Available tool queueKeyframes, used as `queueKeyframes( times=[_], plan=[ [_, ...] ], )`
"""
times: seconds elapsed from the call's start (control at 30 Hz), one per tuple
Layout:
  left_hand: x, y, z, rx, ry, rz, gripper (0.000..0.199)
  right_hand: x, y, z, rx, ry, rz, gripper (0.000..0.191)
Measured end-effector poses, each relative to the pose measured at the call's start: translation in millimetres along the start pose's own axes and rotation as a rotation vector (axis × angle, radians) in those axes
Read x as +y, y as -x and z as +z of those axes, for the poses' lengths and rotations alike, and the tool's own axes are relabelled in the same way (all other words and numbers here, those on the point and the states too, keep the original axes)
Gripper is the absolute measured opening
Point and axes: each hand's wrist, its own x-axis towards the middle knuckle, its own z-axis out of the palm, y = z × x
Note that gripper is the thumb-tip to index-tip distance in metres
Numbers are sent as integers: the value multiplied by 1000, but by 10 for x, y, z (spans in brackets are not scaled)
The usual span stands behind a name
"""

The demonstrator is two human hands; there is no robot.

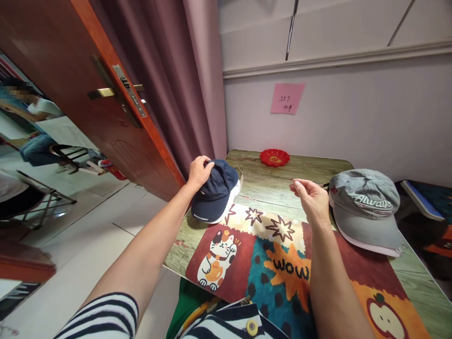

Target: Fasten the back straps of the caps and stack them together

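Observation:
A navy cap (219, 184) sits at the left end of the table, its brim toward me, a white layer showing under its edge. My left hand (200, 171) holds the top of its crown, thumb and fingers pinched on the cloth. Over the table, left of the grey cap (367, 202), my right hand (310, 195) is raised with thumb and fingertips pressed together; whatever they may hold is too small to name. The grey cap rests at the right end, with "Always" lettering on its front and a pale layer under its brim.
A patterned mat (247, 278) covers the table's near part. By the wall is a red scalloped dish (274, 157). A pink note (287, 99) hangs on the wall. Left are an open wooden door (116, 136), a curtain (183, 70) and a seated person (42, 108).

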Motion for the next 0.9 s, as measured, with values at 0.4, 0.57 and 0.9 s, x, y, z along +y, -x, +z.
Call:
queueKeyframes(
  times=[0.4,0.57,0.9],
  plan=[
    [313,-15,-237,125,130,35,12,-60,48,54,-57,-28,34,51],
    [829,-20,-449,141,264,162,11,-148,97,79,-159,-94,97,53],
    [1628,253,-172,-121,727,86,18,-281,141,151,-446,-608,286,53]
  ],
)
